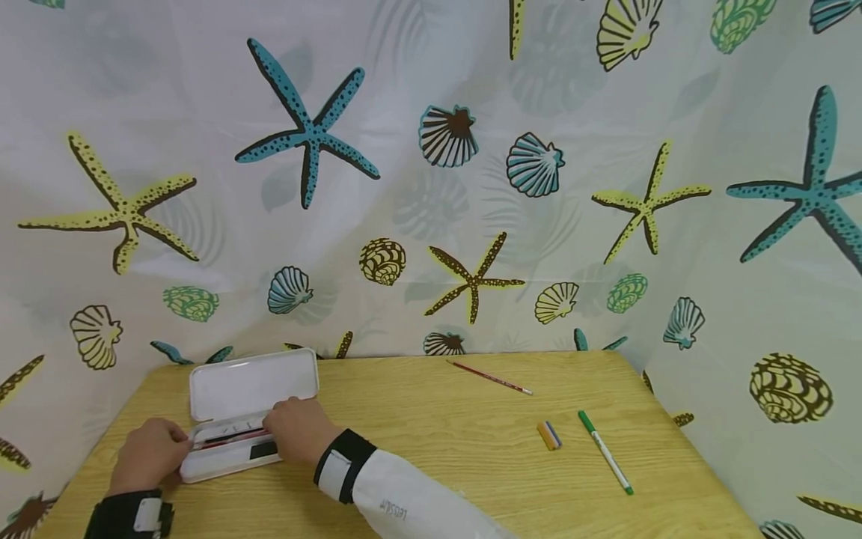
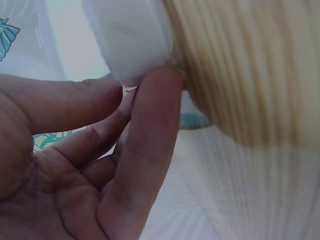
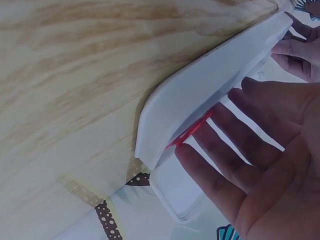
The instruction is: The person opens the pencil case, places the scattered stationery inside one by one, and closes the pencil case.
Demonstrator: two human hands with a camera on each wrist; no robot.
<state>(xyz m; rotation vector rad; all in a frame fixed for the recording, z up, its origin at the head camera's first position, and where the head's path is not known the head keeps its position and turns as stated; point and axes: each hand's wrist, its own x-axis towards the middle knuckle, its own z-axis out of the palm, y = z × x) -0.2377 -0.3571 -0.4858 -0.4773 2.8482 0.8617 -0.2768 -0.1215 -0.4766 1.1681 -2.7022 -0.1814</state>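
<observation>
An open white pencil case [image 1: 222, 464] lies at the table's near left, its lid [image 1: 252, 385] raised toward the curtain. A red pencil [image 1: 232, 437] lies inside. My left hand [image 1: 151, 449] is at the case's left end; in the left wrist view the thumb and a finger of that hand [image 2: 100, 165] pinch a corner of the case [image 2: 130, 35]. My right hand [image 1: 296, 428] rests over the case's right end. In the right wrist view its fingers [image 3: 220, 175] are straight and spread, tips by the red pencil [image 3: 192, 131] inside the case [image 3: 210, 85].
On the wooden table [image 1: 438, 464] lie a second red pencil [image 1: 489, 376] near the back edge, a small eraser [image 1: 548, 435] and a green marker [image 1: 604, 451] at the right. A curtain printed with starfish and shells [image 1: 431, 187] hangs behind and to the right.
</observation>
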